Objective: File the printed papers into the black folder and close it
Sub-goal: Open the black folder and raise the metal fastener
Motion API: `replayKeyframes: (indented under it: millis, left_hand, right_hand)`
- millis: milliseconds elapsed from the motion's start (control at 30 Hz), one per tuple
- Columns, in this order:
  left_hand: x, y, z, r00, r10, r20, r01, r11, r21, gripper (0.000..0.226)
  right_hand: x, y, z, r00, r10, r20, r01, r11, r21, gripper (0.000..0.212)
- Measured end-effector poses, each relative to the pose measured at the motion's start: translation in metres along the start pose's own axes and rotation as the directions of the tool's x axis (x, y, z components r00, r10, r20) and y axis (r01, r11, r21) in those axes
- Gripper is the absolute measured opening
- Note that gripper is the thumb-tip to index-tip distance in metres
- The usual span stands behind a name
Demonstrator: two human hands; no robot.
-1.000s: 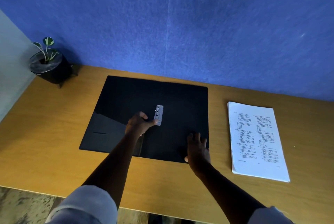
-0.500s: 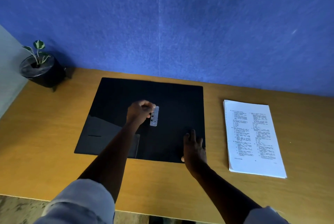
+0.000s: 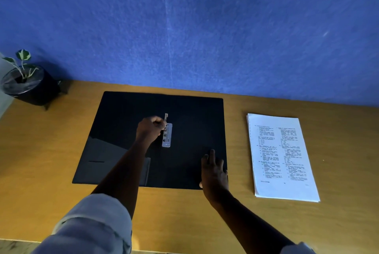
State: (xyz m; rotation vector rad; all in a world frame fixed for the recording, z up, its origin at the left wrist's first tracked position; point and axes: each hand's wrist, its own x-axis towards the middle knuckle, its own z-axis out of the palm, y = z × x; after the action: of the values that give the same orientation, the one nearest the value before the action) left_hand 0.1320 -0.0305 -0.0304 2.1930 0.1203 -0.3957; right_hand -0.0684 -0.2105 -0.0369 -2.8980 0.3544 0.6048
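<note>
The black folder lies open and flat on the wooden desk. A silver metal clip mechanism sits at its middle, with its lever raised upright. My left hand is shut on that lever at the clip's far end. My right hand lies flat, fingers spread, on the folder's near right corner. A stack of printed papers rests on the desk to the right of the folder, apart from both hands.
A small plant in a black pot stands at the desk's far left corner. A blue felt wall runs along the back. The desk continues bare to the right of the papers.
My left hand has slid from the clip's near side to its far end and lifted the lever upright. My right hand has stayed on the folder's corner.
</note>
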Motion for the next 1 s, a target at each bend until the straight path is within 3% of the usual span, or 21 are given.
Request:
replayKeyframes:
  millis: [167, 533, 767, 1000]
  left_hand:
    - [0.005, -0.002, 0.002, 0.999, -0.026, -0.022, 0.027, 0.997, 0.074, 0.008]
    - [-0.006, -0.009, 0.004, 0.997, -0.040, -0.059, 0.043, 0.997, 0.063, 0.005]
    - [-0.035, -0.024, 0.010, 0.984, -0.079, -0.157, 0.107, 0.978, 0.177, 0.007]
    - [-0.088, -0.039, 0.026, 0.992, 0.051, -0.117, -0.017, 0.961, 0.277, 0.011]
  right_hand:
    - [0.001, -0.001, 0.000, 1.000, 0.001, -0.009, -0.001, 1.000, -0.019, 0.087]
    - [0.000, -0.001, -0.002, 1.000, 0.003, 0.013, -0.003, 1.000, -0.019, 0.084]
    - [-0.001, -0.001, -0.006, 1.000, -0.002, 0.020, 0.002, 1.000, -0.014, 0.083]
    - [0.000, 0.003, 0.003, 1.000, -0.006, 0.030, 0.006, 1.000, 0.003, 0.092]
